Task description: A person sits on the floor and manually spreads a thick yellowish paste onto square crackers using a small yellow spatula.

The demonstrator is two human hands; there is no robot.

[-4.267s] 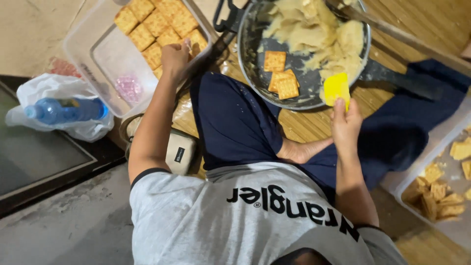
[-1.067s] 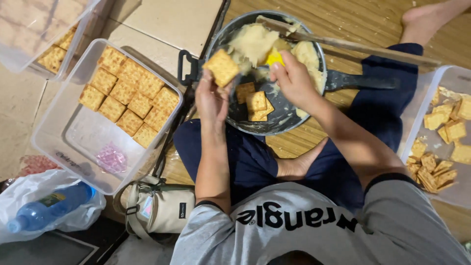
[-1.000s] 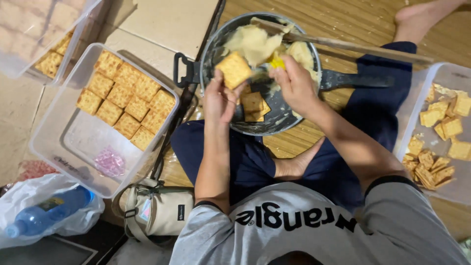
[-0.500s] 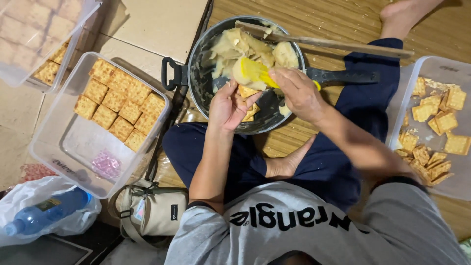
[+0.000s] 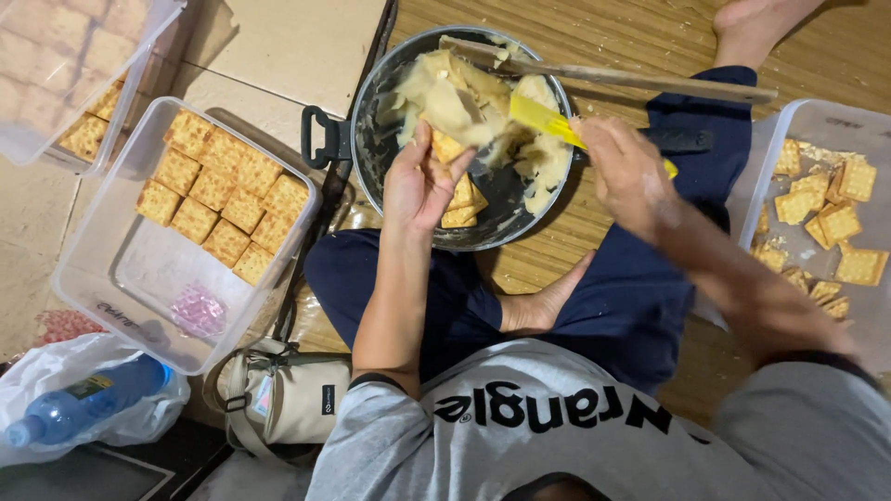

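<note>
Head view, hands (image 5: 520, 181) over pan (image 5: 371, 167), cracker tubs (image 5: 102, 269) flanking, bottle (image 5: 88, 408) aside

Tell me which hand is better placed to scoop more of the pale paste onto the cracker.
Right, probably. The right hand holds the yellow spatula, its blade already in the pale paste in the pan. The left hand holds the cracker.

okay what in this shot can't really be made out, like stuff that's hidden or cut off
- Cracker in the left hand: mostly hidden by the fingers, head view.
- Yellow spatula: its handle is covered by the right hand.
- Right tub of crackers: cut off by the frame edge.
- Right forearm: motion-blurred.
</note>
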